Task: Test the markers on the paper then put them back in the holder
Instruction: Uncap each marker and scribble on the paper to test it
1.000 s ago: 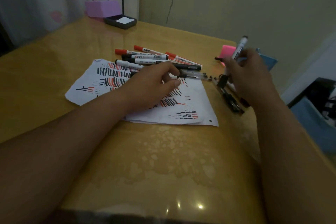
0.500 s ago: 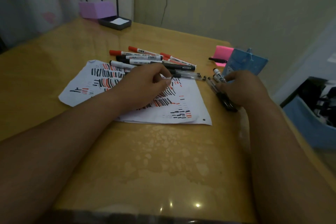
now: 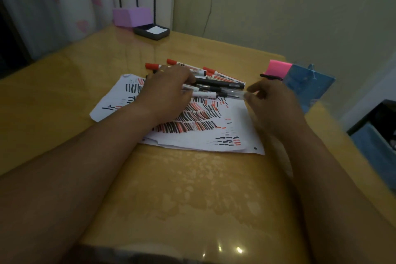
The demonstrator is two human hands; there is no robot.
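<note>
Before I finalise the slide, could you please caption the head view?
The left hand rests on the markers while the right hand pinches a clear pen by paper striped red and black.

- Dim, warm indoor light; the whole view is underexposed and slightly grainy.
- Two small glints shine on the glossy worktop [image 3: 192, 199] near the bottom edge.
- The right hand [image 3: 272, 103] is smeared by motion blur.
- Wide-angle distortion bows the worktop's edges and stretches the bottom corners.
- The far left falls into deep shadow.
</note>
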